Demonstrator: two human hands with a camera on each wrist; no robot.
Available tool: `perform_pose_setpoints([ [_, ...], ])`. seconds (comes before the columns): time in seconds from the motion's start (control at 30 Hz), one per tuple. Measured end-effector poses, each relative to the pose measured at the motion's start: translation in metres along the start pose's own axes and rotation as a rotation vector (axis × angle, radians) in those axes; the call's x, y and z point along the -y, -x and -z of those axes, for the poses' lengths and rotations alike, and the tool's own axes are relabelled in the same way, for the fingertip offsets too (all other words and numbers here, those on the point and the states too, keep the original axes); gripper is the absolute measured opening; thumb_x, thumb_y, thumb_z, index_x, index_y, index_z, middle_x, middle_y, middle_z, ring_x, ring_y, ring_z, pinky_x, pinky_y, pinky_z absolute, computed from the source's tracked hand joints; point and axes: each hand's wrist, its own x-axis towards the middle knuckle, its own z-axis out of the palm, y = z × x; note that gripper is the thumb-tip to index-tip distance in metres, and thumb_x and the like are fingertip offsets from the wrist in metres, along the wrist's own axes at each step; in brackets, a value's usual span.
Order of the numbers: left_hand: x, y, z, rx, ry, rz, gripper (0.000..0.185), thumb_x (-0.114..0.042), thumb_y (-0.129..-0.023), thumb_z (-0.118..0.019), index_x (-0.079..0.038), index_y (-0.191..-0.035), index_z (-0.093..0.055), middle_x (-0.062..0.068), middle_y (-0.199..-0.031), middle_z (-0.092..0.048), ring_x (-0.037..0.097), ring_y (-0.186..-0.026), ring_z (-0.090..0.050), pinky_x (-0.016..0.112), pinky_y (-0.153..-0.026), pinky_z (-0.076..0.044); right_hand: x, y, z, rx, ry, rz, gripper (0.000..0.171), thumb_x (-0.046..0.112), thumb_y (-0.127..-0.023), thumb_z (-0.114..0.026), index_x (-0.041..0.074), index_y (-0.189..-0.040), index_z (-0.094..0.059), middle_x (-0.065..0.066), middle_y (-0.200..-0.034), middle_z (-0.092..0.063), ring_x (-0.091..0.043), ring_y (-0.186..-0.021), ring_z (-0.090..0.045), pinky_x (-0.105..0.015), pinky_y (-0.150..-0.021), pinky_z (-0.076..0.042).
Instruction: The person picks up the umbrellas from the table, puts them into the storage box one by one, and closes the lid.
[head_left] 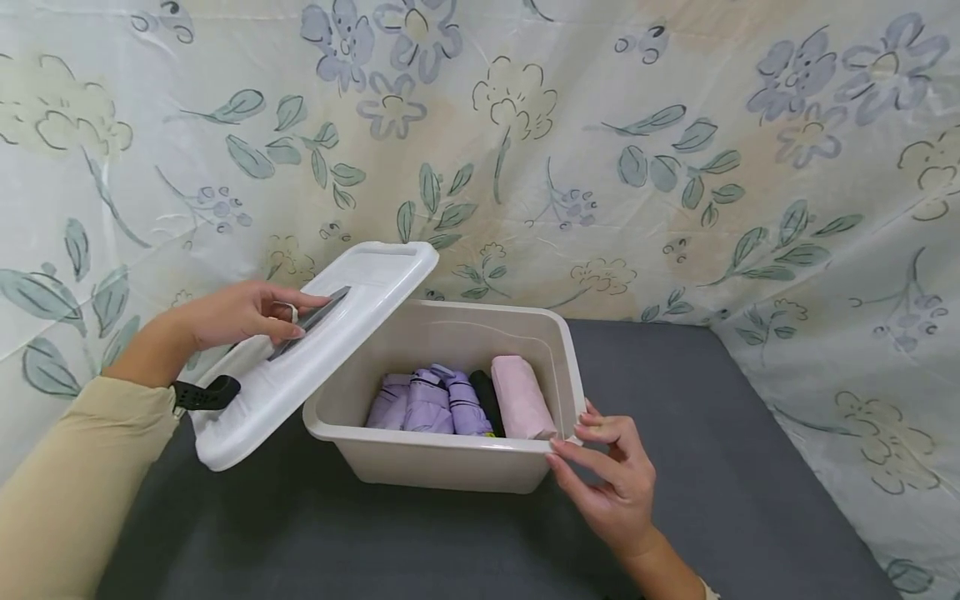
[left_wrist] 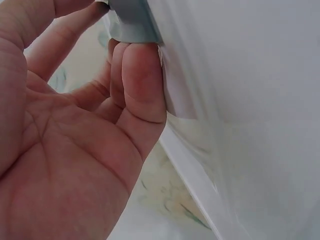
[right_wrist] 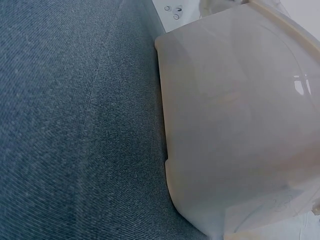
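A white lid [head_left: 375, 308] is held tilted over the left end of a beige storage box [head_left: 450, 465]. My left hand [head_left: 228, 318] grips the grey handle [head_left: 318, 318] on top of the lid; in the left wrist view the fingers curl under that handle [left_wrist: 134, 22]. At the box's front right corner, my right hand [head_left: 611, 487] pinches the rim between thumb and fingers. Inside the box lie several purple folded fabric bundles [head_left: 429, 404], a dark rolled item [head_left: 487, 400] and a pink roll [head_left: 519, 396]. The box's outer wall [right_wrist: 230, 120] fills much of the right wrist view.
The box stands on a dark grey cloth surface [head_left: 645, 375]. A floral curtain [head_left: 525, 167] hangs behind it and along the right side. A black wristband [head_left: 206, 393] circles the left wrist, below a beige sleeve.
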Motion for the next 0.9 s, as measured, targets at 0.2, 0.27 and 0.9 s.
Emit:
perform_pose_setpoints([
  [0.2, -0.026, -0.01, -0.001, 0.098, -0.023, -0.135, 0.052, -0.013, -0.095, -0.072, -0.01, -0.145, -0.058, 0.007, -0.088, -0.053, 0.018, -0.077, -0.054, 0.029, -0.066, -0.046, 0.002, 0.0, 0.0, -0.001, -0.003, 0.009, 0.014, 0.006, -0.083, -0.085, -0.007, -0.086, -0.08, -0.026, -0.095, -0.061, -0.028, -0.108, -0.062, -0.041, -0.112, -0.048],
  [0.27, -0.034, -0.012, -0.002, 0.122, -0.03, -0.125, 0.052, -0.013, -0.095, -0.072, -0.011, -0.145, -0.058, 0.009, -0.09, -0.054, 0.018, -0.079, -0.055, 0.028, -0.068, -0.047, 0.002, 0.001, 0.001, 0.003, -0.001, 0.009, 0.014, 0.007, -0.083, -0.084, -0.007, -0.086, -0.08, -0.026, -0.095, -0.061, -0.028, -0.108, -0.062, -0.041, -0.112, -0.047],
  [0.9, -0.106, -0.05, -0.026, 0.382, -0.282, -0.175, 0.051, -0.016, -0.097, -0.071, -0.027, -0.145, -0.06, 0.004, -0.108, -0.058, 0.019, -0.082, -0.053, 0.026, -0.074, -0.046, 0.002, -0.002, -0.003, -0.003, -0.001, 0.038, 0.014, 0.005, -0.084, -0.083, -0.008, -0.085, -0.079, -0.026, -0.093, -0.06, -0.029, -0.107, -0.063, -0.042, -0.112, -0.048],
])
